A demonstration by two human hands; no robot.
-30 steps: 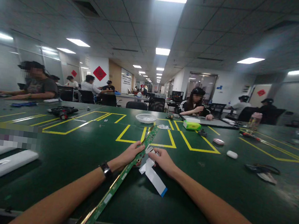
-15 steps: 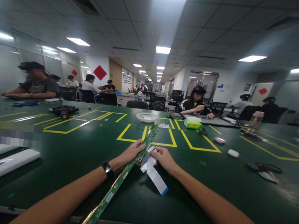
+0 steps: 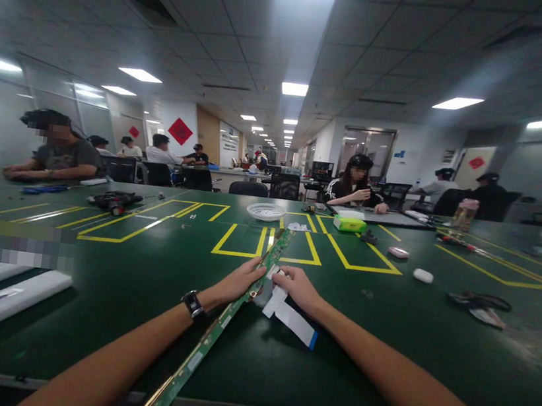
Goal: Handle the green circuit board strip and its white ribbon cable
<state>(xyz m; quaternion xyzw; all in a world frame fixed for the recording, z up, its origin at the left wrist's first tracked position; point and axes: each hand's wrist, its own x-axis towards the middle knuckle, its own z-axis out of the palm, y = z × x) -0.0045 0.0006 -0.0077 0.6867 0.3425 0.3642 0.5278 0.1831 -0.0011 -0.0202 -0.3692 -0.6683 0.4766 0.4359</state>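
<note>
A long, narrow green circuit board (image 3: pixel 205 346) runs diagonally from the bottom edge up toward the middle of the view. Around its upper part is my left hand (image 3: pixel 239 281), fingers closed on it. My right hand (image 3: pixel 298 289) pinches a white flat cable (image 3: pixel 296 321) beside the board's right edge. The cable has a bent shape, and its blue-tipped end hangs down to the right. Whether the cable's upper end touches the board I cannot tell, as my fingers cover that spot.
On the green table (image 3: pixel 355 360) lie long white pieces (image 3: pixel 2 307) at left, a power tool (image 3: pixel 114 201), a white basket (image 3: pixel 266 212), a green pack (image 3: pixel 349 224), a white case (image 3: pixel 423 276) and black cables (image 3: pixel 477 302). A person (image 3: pixel 356 191) sits across; another (image 3: pixel 65 152) sits at left.
The cable's blue-tipped end has swung to the right and slightly up. The board has shifted a little, and both hands keep their holds.
</note>
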